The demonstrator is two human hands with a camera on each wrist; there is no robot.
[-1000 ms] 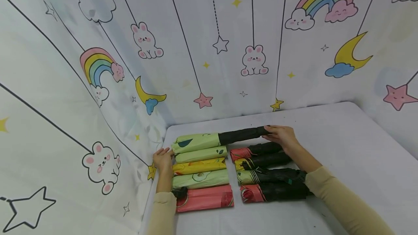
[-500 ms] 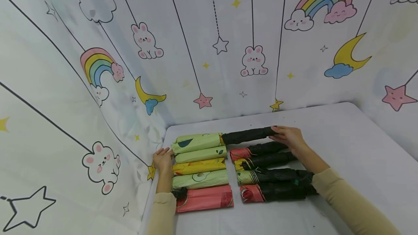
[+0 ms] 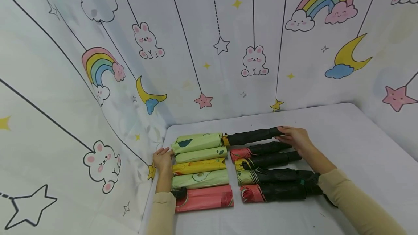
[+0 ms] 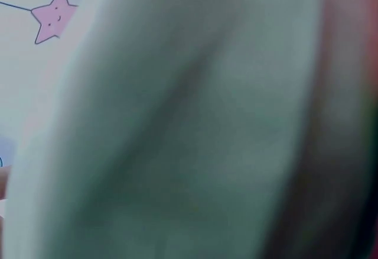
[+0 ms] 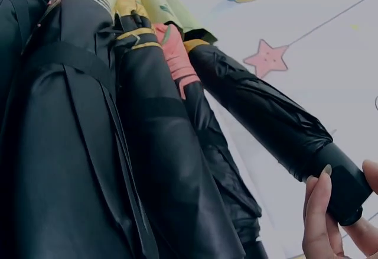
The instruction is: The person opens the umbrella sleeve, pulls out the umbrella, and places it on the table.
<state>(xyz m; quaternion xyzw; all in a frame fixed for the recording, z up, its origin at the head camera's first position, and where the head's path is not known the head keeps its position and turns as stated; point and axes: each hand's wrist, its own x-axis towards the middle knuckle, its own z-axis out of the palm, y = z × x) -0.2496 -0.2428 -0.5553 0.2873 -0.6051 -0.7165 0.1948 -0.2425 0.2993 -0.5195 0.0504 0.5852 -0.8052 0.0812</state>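
Observation:
In the head view a black folded umbrella point(image 3: 251, 136) with a yellow band sticks out of a light green sleeve point(image 3: 197, 143) at the back of the table. My right hand point(image 3: 295, 139) pinches its far right end. The right wrist view shows the fingers point(image 5: 319, 214) and thumb around the black handle point(image 5: 345, 182). My left hand point(image 3: 163, 158) is at the sleeve's left end and holds it, its grip partly hidden. Pale green, blurred cloth point(image 4: 195, 117) fills most of the left wrist view.
Left of centre lie flat sleeves: green point(image 3: 200, 155), yellow point(image 3: 200, 167), avocado-print point(image 3: 212, 178) and red point(image 3: 209, 197). Facing them on the right are several folded black umbrellas point(image 3: 281, 191) under my right forearm. A patterned white curtain point(image 3: 228, 82) closes the back and left.
My right hand has moved right, drawing the black umbrella further out of the green sleeve, so its yellow band now shows. My left hand and the sleeve have stayed put.

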